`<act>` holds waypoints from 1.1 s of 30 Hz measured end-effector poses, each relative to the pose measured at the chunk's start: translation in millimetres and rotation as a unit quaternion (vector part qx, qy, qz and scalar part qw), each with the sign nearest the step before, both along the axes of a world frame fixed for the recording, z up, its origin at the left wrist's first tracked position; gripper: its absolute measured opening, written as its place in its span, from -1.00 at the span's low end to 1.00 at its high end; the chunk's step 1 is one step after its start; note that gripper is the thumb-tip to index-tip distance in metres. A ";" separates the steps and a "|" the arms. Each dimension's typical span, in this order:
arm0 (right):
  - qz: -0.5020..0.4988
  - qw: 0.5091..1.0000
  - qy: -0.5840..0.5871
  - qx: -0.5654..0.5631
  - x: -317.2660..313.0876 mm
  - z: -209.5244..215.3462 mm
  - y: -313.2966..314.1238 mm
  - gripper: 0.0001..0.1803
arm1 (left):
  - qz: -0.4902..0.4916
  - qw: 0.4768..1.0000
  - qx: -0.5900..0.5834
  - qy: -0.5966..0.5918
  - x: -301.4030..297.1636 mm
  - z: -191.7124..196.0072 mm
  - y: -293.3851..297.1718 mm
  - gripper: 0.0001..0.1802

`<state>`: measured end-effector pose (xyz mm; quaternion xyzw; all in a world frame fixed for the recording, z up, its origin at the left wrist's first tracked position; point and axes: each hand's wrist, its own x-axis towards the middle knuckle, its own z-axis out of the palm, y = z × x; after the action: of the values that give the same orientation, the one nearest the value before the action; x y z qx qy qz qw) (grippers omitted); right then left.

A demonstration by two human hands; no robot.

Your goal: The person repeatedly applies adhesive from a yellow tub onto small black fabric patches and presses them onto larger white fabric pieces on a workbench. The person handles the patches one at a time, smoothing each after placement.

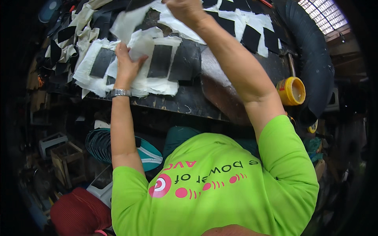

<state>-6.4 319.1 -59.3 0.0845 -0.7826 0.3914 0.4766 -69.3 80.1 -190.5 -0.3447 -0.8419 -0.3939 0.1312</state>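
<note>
A: What containers did we see?

B: One round yellow plastic tub [291,91] stood open at the right edge of the dark, scuffed wooden workbench [189,100], with pale paste inside. Just behind it ran a thick black ribbed hose [311,51].

A: And our hands?

B: Our left hand [126,65] lay flat, fingers spread, pressing a stack of white cloth sheets with black rectangular patches [153,67] near the bench's front edge. Our right hand [185,10] was raised at the far side, fingers closed, pinching a thin white cloth sheet [128,21] lifted clear of the stack.

A: Any free room?

B: Only a bare strip of bench between the stack and the tub; more patched sheets covered the far side. We counted three black patches on the near stack.
</note>
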 end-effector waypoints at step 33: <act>-0.522 0.641 -0.427 0.366 389.5 -17.6 119.3 -0.61 | -0.405 0.901 -0.139 -0.074 186.3 22.5 151.9 -0.47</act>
<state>383.1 438.4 -77.0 -0.3471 -0.8927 -0.2482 0.1450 117.0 232.0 -168.0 -0.6404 -0.6834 -0.3161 -0.1514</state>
